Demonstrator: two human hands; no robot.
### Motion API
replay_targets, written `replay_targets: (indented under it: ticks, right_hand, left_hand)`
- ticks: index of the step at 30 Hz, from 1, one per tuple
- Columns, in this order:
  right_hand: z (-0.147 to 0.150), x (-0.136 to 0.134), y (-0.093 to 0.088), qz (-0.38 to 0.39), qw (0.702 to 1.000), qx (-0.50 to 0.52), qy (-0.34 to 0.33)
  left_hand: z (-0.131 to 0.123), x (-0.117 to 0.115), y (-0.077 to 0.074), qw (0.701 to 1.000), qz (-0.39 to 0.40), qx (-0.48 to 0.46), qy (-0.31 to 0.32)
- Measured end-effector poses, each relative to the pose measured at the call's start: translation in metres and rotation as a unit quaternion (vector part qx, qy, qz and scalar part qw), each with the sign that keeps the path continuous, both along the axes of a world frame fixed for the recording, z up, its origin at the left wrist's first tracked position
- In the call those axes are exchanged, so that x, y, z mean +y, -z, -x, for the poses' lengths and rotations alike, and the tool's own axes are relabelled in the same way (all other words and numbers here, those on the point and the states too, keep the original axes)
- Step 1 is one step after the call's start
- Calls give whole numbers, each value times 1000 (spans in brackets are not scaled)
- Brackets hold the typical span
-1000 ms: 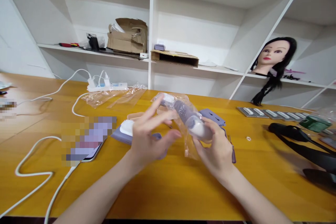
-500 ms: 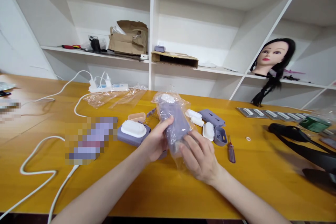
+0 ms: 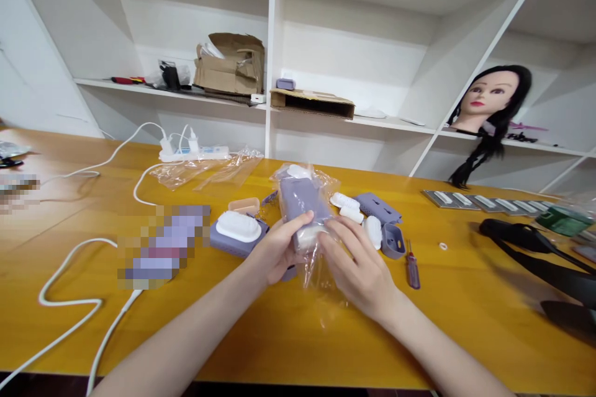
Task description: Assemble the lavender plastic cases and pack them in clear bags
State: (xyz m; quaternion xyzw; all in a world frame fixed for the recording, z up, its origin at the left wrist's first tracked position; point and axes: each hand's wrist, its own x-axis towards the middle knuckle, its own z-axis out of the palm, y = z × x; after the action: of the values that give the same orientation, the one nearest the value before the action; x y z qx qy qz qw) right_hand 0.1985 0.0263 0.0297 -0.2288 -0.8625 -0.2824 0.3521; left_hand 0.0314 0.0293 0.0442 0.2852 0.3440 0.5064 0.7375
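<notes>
A purple box-shaped case (image 3: 303,197) with a white end piece lies inside a clear plastic bag (image 3: 328,183), held tilted above the table. My left hand (image 3: 282,249) grips it from the left, thumb on top. At the near end, the bent fingers of my right hand (image 3: 361,270) close on the bag; the fingertips are partly hidden. Loose bag film hangs below. To the left sits a purple case with a white cap (image 3: 238,226). On the right lie white oval parts (image 3: 351,214), a perforated purple piece (image 3: 379,208), an open purple cup (image 3: 393,240) and a screwdriver (image 3: 412,270).
A blurred-out phone-like object (image 3: 165,247) with a white cable lies on the left. Behind are crumpled plastic bags (image 3: 209,169) and a power strip (image 3: 200,153). Metal plates (image 3: 475,201) and a black strapped item (image 3: 531,254) lie right. Shelves hold boxes and a mannequin head (image 3: 488,99).
My right hand's fingers have shifted at the bag's near end, and more loose film shows below it. The case has tilted slightly. My left hand keeps its hold.
</notes>
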Motion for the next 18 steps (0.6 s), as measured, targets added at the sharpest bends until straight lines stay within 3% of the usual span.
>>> replay_targets:
  ticks: [5,9,13,18]
  right_hand:
    - [5,-5,-4,-6,995,37,89]
    - [3,-5,-4,-38,994,22,103]
    - [-4,0,-6,-41,999,0,28]
    - [-17,-3,-21,42,994,-6,-101]
  left_hand:
    - [-9,-8,5,998,-22,34,50]
    - [-11,-9,7,996,-5,27,87]
    - [-8,-4,6,996,12,-44,75]
    - [5,2,-4,999,-1,-42,-21]
